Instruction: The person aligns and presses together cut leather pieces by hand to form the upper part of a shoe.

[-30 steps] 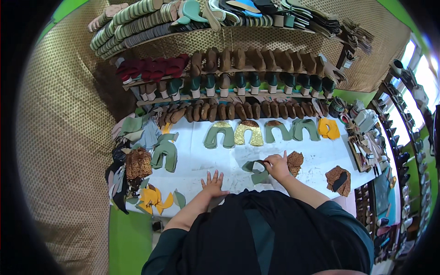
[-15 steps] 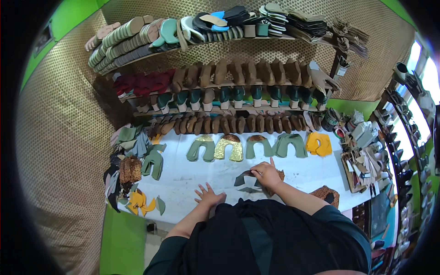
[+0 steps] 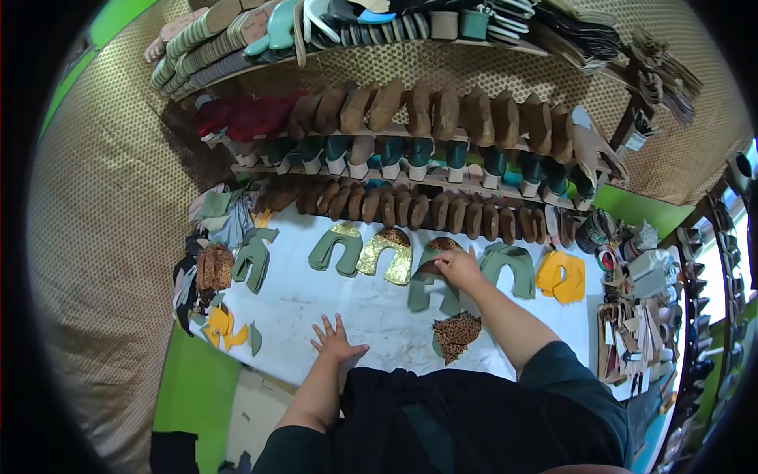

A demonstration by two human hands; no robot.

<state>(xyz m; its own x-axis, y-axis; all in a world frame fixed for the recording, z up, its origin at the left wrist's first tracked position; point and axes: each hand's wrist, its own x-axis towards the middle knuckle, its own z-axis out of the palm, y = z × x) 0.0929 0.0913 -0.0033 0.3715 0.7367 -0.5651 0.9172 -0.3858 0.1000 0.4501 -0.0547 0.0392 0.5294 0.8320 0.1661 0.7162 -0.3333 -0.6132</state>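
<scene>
The left hand (image 3: 335,338) lies flat on the white table (image 3: 316,300), fingers spread wide, grip open and holding nothing, close to the near edge. The right hand (image 3: 458,267) reaches out across the table and presses down on a green shoe piece (image 3: 430,288), an arch-shaped cut of material; the fingers curl over its top edge, though whether they pinch it or only press on it I cannot tell. That green piece lies in the middle of the table, in a row of like cuts: a second green piece (image 3: 335,249) to the left, a gold glitter piece (image 3: 387,257) just beside it, and a pale green piece (image 3: 509,268) to the right of the hand. Further right lies a yellow piece (image 3: 560,276). Just below the right forearm a leopard-print piece (image 3: 456,332) lies on the table. At the left end sits another green cut (image 3: 254,257), with yellow scraps (image 3: 221,324) near the table's corner. Behind the table, shelves (image 3: 410,178) carry rows of brown soles and heels standing on edge.
</scene>
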